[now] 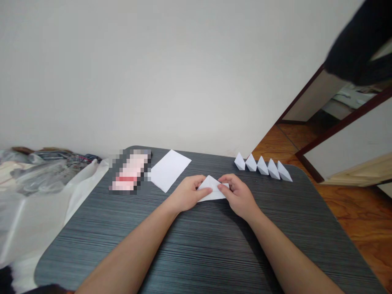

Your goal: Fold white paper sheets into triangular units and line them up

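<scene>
Between my two hands is a folded sheet of white paper (211, 195), shaped like a triangle with its peak pointing away from me. My left hand (189, 192) grips its left side, thumb laid across the front face. On the right side, my right hand (239, 196) pinches the paper between thumb and fingers. Parts of the fingers behind the paper are hidden. Flat on the table, left of my hands, lies white paper (170, 169). Several folded white paper shapes (262, 166) with pointed tops stand in a row at the back right.
A dark wood-grain table (190, 253) stands against a pale wall (183, 73). A pixelated pinkish item (131, 169) lies at its back left. Plastic-covered things (49, 175) are heaped beyond the left edge. Wooden floor (346, 204) and a doorway are on the right.
</scene>
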Demonstrator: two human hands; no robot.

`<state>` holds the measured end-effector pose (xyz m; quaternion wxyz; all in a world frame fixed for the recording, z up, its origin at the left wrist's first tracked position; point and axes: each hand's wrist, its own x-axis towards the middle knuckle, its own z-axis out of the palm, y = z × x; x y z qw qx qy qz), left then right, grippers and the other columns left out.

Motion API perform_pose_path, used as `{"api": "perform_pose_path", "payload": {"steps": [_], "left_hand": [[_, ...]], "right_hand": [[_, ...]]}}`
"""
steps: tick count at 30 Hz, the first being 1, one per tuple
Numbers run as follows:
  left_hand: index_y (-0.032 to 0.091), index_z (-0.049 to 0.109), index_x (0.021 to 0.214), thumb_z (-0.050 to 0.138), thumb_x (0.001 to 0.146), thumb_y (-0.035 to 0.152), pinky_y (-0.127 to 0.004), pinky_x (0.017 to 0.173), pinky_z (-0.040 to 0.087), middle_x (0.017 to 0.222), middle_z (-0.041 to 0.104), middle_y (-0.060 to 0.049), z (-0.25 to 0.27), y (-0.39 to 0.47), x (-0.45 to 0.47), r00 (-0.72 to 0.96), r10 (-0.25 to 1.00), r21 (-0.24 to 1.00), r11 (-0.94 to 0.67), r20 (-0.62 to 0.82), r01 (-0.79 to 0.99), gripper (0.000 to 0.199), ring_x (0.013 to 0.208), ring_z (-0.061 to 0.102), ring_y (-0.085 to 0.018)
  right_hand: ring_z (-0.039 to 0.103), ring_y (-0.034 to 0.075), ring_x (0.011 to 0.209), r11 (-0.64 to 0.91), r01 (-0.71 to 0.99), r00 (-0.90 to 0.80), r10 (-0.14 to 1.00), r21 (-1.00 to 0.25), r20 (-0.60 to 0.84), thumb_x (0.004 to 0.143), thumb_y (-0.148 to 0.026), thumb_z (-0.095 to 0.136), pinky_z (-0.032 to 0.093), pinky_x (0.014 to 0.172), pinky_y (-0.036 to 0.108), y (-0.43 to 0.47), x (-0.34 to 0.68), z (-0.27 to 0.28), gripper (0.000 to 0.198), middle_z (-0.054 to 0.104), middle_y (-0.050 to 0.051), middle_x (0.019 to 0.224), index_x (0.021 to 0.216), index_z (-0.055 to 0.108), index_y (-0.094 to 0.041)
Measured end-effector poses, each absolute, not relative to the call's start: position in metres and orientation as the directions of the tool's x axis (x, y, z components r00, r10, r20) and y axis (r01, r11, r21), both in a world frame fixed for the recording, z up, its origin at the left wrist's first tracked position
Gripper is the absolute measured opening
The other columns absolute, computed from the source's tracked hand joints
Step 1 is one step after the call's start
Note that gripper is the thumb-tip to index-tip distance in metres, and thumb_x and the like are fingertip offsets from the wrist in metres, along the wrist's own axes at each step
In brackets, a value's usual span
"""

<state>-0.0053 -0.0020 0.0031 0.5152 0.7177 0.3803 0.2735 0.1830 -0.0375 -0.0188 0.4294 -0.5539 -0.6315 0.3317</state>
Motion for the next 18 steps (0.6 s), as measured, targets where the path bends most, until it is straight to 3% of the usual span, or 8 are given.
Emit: {"api": "perform_pose_path", "payload": {"steps": [4, 10, 14, 18], "left_hand": [[0.013, 0.061, 0.086, 0.052, 0.079, 0.027, -0.023, 0.06, 0.039, 0.079, 0.061, -0.003, 0.0027, -0.0024, -0.0059, 0.558, 0.829, 0.95, -0.166, -0.01, 0.263, 0.018, 0.071, 0.054, -0.014], [0.014, 0.062, 0.083, 0.053, 0.079, 0.028, -0.021, 0.057, 0.037, 0.075, 0.06, -0.002, 0.0052, -0.0031, -0.0057, 0.564, 0.826, 0.942, -0.192, 0.004, 0.276, 0.017, 0.067, 0.052, -0.013], [0.014, 0.061, 0.079, 0.054, 0.078, 0.028, -0.021, 0.056, 0.036, 0.072, 0.057, 0.0, 0.0076, -0.0037, -0.0046, 0.564, 0.826, 0.93, -0.222, 0.019, 0.293, 0.016, 0.065, 0.05, -0.012], [0.014, 0.062, 0.083, 0.053, 0.079, 0.029, -0.022, 0.059, 0.038, 0.076, 0.06, -0.002, 0.0052, -0.0034, -0.0043, 0.558, 0.83, 0.931, -0.216, 0.015, 0.295, 0.018, 0.067, 0.052, -0.013]], "right_hand": [[0.053, 0.014, 0.056, 0.119, 0.365, -0.035, 0.993, -0.923, 0.114, 0.078, -0.03, 0.057, 0.041, 0.049, 0.024, -0.0372, 0.183, -0.0171, 0.021, 0.06, 0.0, 0.07, 0.098, 0.057, -0.021], [0.054, 0.011, 0.049, -0.039, 0.312, -0.143, 0.986, -0.949, -0.087, 0.077, -0.033, 0.06, 0.04, 0.046, 0.021, -0.0386, 0.1836, -0.0139, 0.016, 0.06, -0.002, 0.062, 0.085, 0.058, -0.019], [0.05, 0.01, 0.044, -0.023, 0.374, -0.163, 0.983, -0.927, -0.09, 0.078, -0.034, 0.058, 0.034, 0.042, 0.019, -0.0397, 0.1835, -0.0121, 0.018, 0.06, -0.002, 0.054, 0.082, 0.063, -0.017], [0.053, 0.011, 0.049, -0.01, 0.393, -0.167, 0.982, -0.919, -0.083, 0.08, -0.037, 0.056, 0.037, 0.046, 0.02, -0.039, 0.1851, -0.0101, 0.022, 0.061, -0.002, 0.054, 0.077, 0.063, -0.017]]}}
